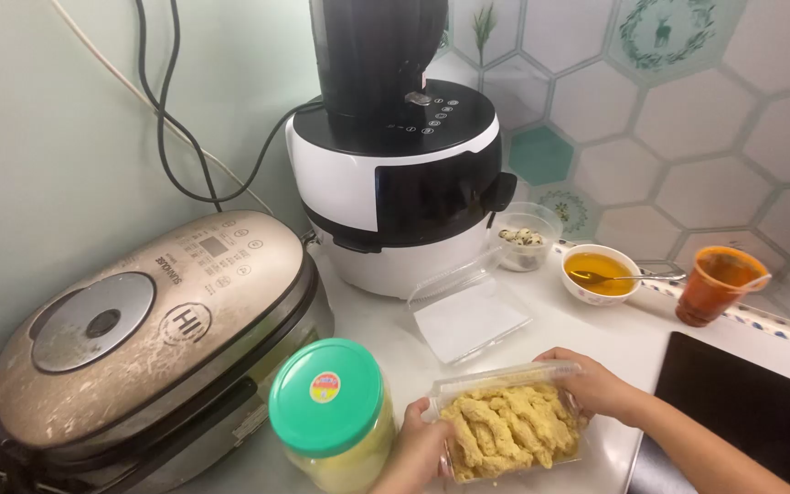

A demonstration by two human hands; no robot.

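**Breaded strips held in their clear tray at the bench edge**

Breaded strips (511, 428) fill a clear plastic tray (505, 377) at the near edge of the bench (377, 329). The left hand (422, 448) clasps its near-left corner and the right hand (592, 384) grips its far-right rim, so this looks like the carrying step. Just left stands a green-lidded jar (329, 412). Beyond lies the loose clear lid (468, 311), then a white air fryer (395, 183). Any lift wants both hands level.

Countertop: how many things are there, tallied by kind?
Cookers: 2, rice cooker, air fryer
Clear boxes: 3, breaded strips, lid, eggs
Jar: 1
Bowl: 1
Cup: 1
Total: 8
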